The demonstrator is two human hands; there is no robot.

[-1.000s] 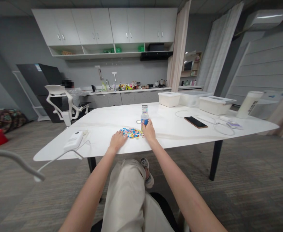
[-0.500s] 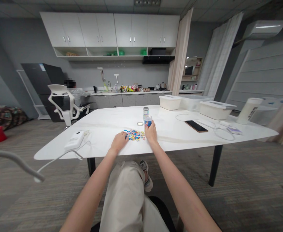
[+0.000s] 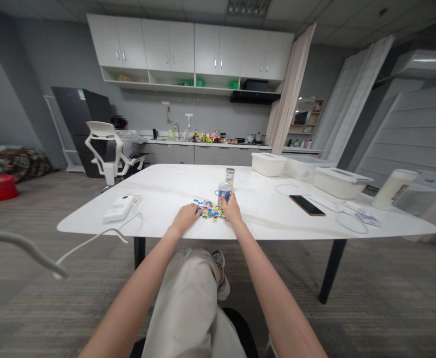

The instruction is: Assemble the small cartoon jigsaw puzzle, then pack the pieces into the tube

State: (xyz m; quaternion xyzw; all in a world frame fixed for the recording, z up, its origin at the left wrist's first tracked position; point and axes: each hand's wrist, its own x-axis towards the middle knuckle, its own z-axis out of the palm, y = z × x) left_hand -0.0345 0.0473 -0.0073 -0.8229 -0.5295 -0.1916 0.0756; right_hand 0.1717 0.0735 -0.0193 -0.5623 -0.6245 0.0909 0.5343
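Observation:
My right hand (image 3: 231,209) is wrapped round a small blue can (image 3: 224,190) with a picture on its side. It stands close behind a loose pile of colourful jigsaw puzzle pieces (image 3: 211,211) on the white table. My left hand (image 3: 186,218) rests palm down at the pile's left edge, its fingers stretched out and touching the nearest pieces. A second can (image 3: 230,176), pale with a grey top, stands upright just behind the blue one. A round lid or ring (image 3: 216,192) lies mostly hidden behind the blue can.
A phone (image 3: 307,205), cables and a white bottle (image 3: 394,189) are on the table's right side, with lidded white boxes (image 3: 268,165) at the back. On the left lies a white power strip (image 3: 119,208). A person (image 3: 128,141) sits beyond the table.
The blue can has moved left and nearer to me in my right hand, now covering part of the ring. My left hand stays at the pile. The view has turned slightly left.

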